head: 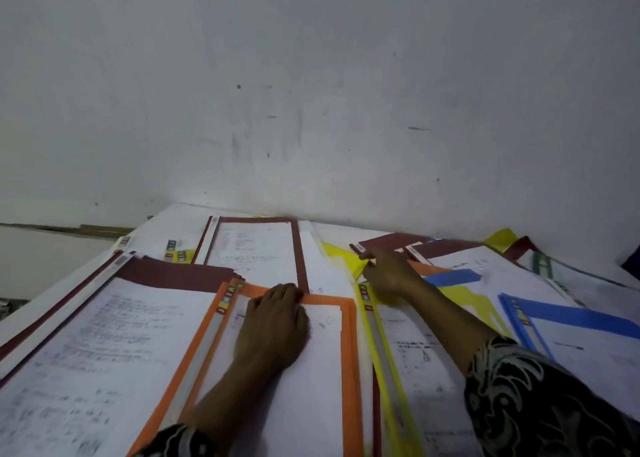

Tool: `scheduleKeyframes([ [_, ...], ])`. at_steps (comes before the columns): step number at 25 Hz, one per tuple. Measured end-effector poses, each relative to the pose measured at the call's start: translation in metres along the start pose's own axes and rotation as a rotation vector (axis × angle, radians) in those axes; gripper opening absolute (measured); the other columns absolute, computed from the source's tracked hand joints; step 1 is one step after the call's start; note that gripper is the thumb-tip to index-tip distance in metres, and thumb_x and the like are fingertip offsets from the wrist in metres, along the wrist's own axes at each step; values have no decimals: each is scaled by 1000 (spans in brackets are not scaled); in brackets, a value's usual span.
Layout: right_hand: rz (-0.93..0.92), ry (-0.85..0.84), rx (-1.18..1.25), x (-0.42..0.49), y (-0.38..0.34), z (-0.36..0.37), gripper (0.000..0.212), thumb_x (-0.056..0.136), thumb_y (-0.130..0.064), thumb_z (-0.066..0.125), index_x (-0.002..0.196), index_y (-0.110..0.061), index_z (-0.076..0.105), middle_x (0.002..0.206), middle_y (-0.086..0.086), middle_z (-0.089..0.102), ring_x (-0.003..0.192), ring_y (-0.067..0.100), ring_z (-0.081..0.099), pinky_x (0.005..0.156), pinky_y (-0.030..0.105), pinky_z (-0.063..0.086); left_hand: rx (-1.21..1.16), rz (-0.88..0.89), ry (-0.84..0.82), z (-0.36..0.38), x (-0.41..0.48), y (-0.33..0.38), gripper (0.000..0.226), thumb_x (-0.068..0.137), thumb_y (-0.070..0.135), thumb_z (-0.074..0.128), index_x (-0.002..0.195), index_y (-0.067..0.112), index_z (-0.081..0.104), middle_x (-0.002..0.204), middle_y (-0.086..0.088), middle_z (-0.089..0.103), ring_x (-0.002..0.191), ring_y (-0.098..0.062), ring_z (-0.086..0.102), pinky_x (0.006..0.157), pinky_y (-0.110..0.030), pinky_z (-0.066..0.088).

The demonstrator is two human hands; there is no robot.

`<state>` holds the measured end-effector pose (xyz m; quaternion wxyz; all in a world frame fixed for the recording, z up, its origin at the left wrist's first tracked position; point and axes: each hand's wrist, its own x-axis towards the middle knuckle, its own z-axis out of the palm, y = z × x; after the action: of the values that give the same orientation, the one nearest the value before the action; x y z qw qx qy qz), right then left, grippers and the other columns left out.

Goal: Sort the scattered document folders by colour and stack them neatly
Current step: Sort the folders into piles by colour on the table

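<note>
Clear-fronted document folders cover the surface. My left hand (273, 325) lies palm down on an orange folder (347, 352) in the near middle, fingertips at its far edge. My right hand (388, 273) reaches forward to the corner of a dark red folder (391, 240) at the back right; whether the fingers pinch it I cannot tell. A dark red stack (173, 273) lies at the left, another dark red folder (300, 248) stands behind the orange one, a yellow folder (381, 335) lies right of it, and blue folders (571, 316) lie at the far right.
A grey-white wall (311, 92) rises straight behind the folders. More yellow (500, 238), orange (426, 267) and blue (453, 276) pieces overlap under the papers at the back right. A low ledge (52, 248) shows at the left.
</note>
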<state>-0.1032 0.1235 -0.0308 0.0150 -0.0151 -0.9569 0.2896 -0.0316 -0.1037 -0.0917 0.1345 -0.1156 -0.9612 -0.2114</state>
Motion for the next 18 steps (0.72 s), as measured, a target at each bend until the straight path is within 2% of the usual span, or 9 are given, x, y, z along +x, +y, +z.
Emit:
scheduleKeyframes([
  [3,-21,-45,-7,29,-1,16,50,88,-10,52,137,-19,50,145,8,49,122,26,55,96,32,47,3,16,24,3,3,0,36,100,39,32,132,29,45,132,10,52,120,-5,49,112,-30,30],
  [6,22,-147,-194,54,-5,25,58,91,-10,47,148,-15,38,151,11,41,134,28,44,104,31,42,-1,0,22,9,2,-3,36,101,41,30,133,31,42,135,13,50,122,-3,47,112,-28,30],
  [10,37,-128,-399,77,-12,25,53,88,-12,47,141,-11,45,146,11,43,131,33,44,104,37,43,6,-19,10,11,6,-4,39,101,42,27,137,32,39,141,13,45,129,-2,42,115,-29,26],
  [12,42,-161,-426,88,-17,26,42,87,-14,49,128,-8,55,137,14,50,127,33,49,97,35,47,5,-29,9,10,5,-4,42,101,44,26,139,32,37,145,13,43,132,-3,40,117,-30,24],
  [14,100,-212,-396,96,-22,24,21,85,-19,52,101,-6,59,119,15,59,112,32,59,73,28,49,4,-40,0,8,4,-3,44,101,45,25,142,31,34,148,12,40,136,-4,37,119,-31,22],
  [15,118,-237,-387,100,-23,25,21,86,-21,54,99,-6,57,117,15,60,106,32,61,68,27,47,4,-48,-7,7,3,-3,45,101,45,25,144,31,33,150,12,38,137,-5,36,119,-31,20],
  [16,116,-265,-379,104,-22,24,29,88,-24,57,108,-3,57,124,16,58,108,31,59,71,28,47,1,-56,-12,6,3,-3,46,102,45,24,146,31,31,152,12,36,139,-5,34,119,-30,18],
  [18,68,-285,-339,107,-23,17,53,92,-30,59,137,-3,48,147,14,44,129,29,48,94,30,43,-19,-59,-22,5,2,-2,48,102,45,24,147,30,29,153,11,35,140,-5,32,120,-29,16],
])
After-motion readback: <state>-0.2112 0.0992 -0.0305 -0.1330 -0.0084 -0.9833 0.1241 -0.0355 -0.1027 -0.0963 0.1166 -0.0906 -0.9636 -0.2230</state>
